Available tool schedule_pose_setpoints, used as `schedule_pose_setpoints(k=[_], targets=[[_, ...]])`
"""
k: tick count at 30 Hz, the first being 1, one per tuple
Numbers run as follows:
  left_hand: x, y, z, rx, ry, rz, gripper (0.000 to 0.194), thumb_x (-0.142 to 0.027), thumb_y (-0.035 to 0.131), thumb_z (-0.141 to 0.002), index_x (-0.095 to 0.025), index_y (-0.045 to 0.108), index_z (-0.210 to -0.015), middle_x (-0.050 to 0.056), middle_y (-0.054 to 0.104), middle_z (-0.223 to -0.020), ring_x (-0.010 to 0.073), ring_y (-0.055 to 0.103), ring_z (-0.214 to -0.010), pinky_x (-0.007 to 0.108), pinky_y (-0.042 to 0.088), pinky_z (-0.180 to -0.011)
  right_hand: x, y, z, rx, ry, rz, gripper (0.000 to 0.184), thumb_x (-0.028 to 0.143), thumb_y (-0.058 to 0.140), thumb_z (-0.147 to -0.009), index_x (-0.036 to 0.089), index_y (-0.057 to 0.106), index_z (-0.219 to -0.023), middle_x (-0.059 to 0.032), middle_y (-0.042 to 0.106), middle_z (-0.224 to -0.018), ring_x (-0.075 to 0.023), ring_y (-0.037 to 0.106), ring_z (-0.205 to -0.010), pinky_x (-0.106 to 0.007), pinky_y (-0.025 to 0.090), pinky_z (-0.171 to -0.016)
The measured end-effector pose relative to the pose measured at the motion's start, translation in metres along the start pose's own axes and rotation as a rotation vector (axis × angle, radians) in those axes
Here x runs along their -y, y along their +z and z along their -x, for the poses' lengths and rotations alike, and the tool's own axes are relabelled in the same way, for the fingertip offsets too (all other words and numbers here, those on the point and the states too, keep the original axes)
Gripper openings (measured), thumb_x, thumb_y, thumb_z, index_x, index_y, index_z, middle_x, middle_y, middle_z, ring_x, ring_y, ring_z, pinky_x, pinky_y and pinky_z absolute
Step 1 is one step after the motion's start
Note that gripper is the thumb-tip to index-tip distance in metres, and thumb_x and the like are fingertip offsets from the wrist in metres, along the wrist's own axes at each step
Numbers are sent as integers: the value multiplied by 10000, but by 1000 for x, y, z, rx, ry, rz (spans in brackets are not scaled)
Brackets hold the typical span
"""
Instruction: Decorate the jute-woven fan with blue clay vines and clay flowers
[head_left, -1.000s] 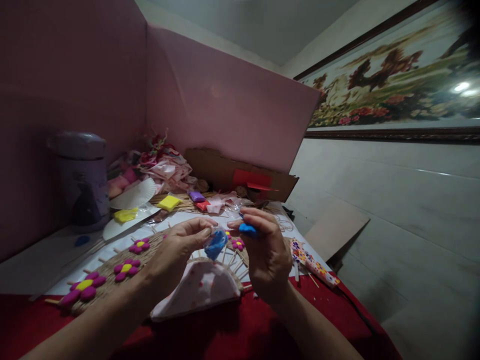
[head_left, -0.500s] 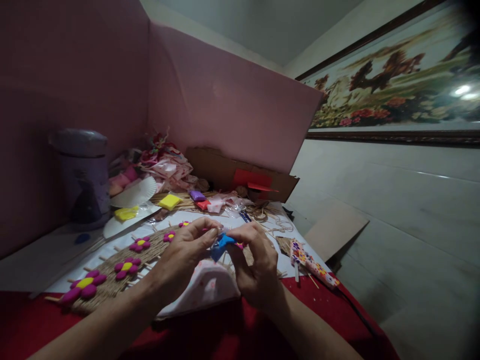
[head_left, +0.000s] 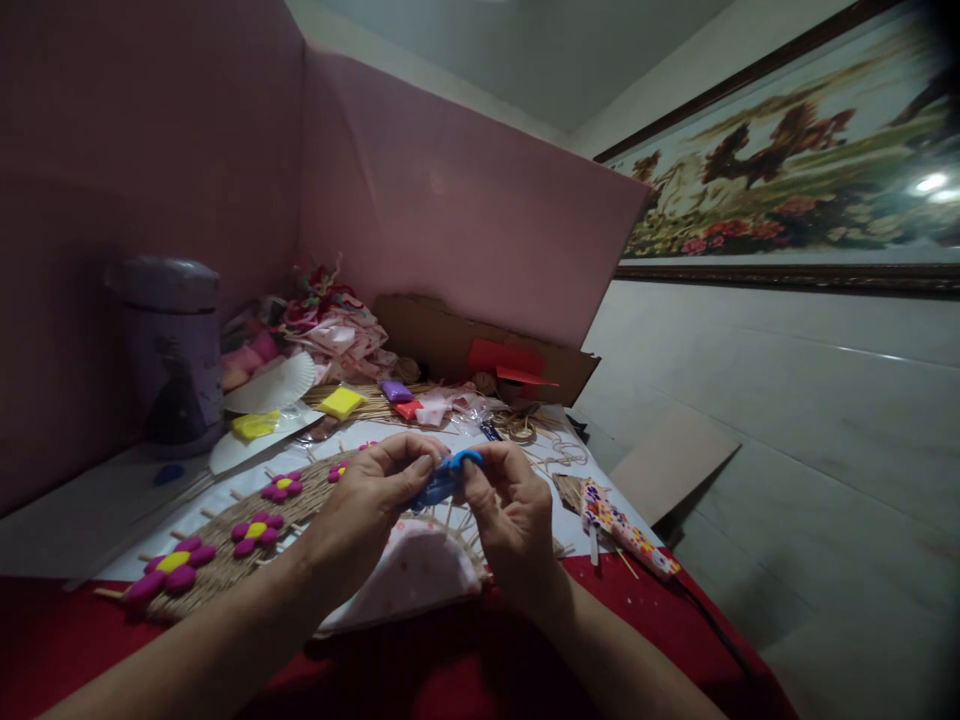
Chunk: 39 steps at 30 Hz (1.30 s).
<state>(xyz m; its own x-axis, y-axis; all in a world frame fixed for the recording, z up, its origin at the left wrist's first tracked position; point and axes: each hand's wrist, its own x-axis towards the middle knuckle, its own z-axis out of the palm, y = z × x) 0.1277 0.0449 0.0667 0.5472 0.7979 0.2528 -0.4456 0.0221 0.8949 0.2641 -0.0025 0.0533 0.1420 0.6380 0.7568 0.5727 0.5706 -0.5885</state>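
Blue modelling clay (head_left: 441, 482), partly in a clear plastic wrapper, is held between my two hands above the table. My left hand (head_left: 379, 498) is closed, thumb and fingers pinching the wrapper side. With thumb and forefinger, my right hand (head_left: 514, 515) grips the blue clay's other end, where a soft lump bulges up. Below and left of the hands lies a woven twine piece (head_left: 217, 582) with sticks poking from its edge and magenta clay flowers (head_left: 256, 534) with yellow centres. White pink-dotted fabric (head_left: 412, 572) sits under the hands, partly hidden by them.
Yellow (head_left: 342, 403) and purple (head_left: 396, 391) clay packets lie behind the hands. A lilac canister (head_left: 171, 375) stands at left. To the right rests a flower-patterned tool (head_left: 626, 532) with a black cord. Pink panels (head_left: 465, 190) and cardboard (head_left: 427, 325) border the back.
My right hand has turned slightly and its fingers have closed in on the blue clay. More of the clay now bulges up at the right fingertips.
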Motion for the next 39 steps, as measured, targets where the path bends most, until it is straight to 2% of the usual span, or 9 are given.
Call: schedule_pose_setpoints(k=[3, 9, 14, 17, 23, 28, 31, 34, 39], targets=[[0, 0, -1, -2, -35, 62, 105, -239, 641, -767, -150, 607, -723, 9, 581, -765, 115, 513, -708, 253, 396, -690, -1, 1, 0, -23, 38, -66, 119, 289, 509, -884, 179, 552, -891, -8, 633, -733, -127, 606, -651, -250, 485, -616], [2, -1, -2, 35, 26, 8, 128, -249, 640, -776, -146, 604, -710, 16, 586, -792, 114, 512, -716, 242, 397, -683, 3, 2, -2, -44, -49, 35, 48, 214, 563, -837, 178, 594, -840, -8, 618, -732, -121, 583, -654, -246, 483, -622], [-2, 2, -1, 10, -66, 73, 119, -226, 631, -777, -134, 604, -708, 24, 598, -700, 117, 533, -648, 237, 406, -628, 2, 1, -4, 6, 162, -356, 102, 294, 531, -877, 193, 549, -877, 11, 611, -705, -109, 588, -577, -237, 513, -552], [-2, 1, -1, 24, -77, 95, 119, -219, 635, -775, -134, 602, -698, 15, 587, -677, 104, 520, -620, 222, 396, -599, 2, 2, -3, -1, 168, -359, 100, 297, 544, -871, 197, 553, -879, 8, 615, -716, -113, 593, -592, -242, 517, -561], [5, -4, -2, 74, 152, -156, 130, -266, 601, -821, -163, 604, -741, 10, 575, -862, 108, 502, -774, 221, 397, -709, 0, 2, 0, -30, -9, -40, 26, 206, 581, -823, 186, 598, -821, -12, 603, -748, -128, 584, -674, -258, 495, -621], [6, -6, -4, 48, 120, -119, 152, -308, 567, -843, -176, 594, -773, 13, 575, -855, 124, 503, -762, 258, 404, -711, 2, -1, -7, -27, 119, -471, 67, 256, 535, -869, 191, 540, -851, 24, 584, -665, -93, 559, -509, -224, 490, -479], [5, -6, -5, -10, 156, -165, 154, -315, 577, -836, -174, 598, -778, 20, 585, -858, 128, 510, -762, 259, 402, -699, 4, -3, -11, -107, 114, -615, 60, 255, 526, -867, 197, 515, -859, -20, 616, -870, -92, 577, -558, -212, 479, -436], [4, -6, -6, -66, 271, -250, 139, -297, 591, -825, -172, 610, -769, 28, 589, -899, 137, 521, -811, 257, 407, -718, 1, -4, -12, -97, 120, -644, 94, 204, 507, -857, 223, 491, -948, -22, 587, -968, -89, 572, -587, -208, 465, -440], [1, -5, -5, -138, 347, -237, 101, -264, 644, -778, -165, 631, -765, 40, 602, -943, 158, 541, -880, 258, 432, -740, -10, -7, -10, 44, 147, -432, 222, 129, 372, -856, 204, 550, -965, 35, 463, -676, -80, 440, -514, -215, 413, -487]])
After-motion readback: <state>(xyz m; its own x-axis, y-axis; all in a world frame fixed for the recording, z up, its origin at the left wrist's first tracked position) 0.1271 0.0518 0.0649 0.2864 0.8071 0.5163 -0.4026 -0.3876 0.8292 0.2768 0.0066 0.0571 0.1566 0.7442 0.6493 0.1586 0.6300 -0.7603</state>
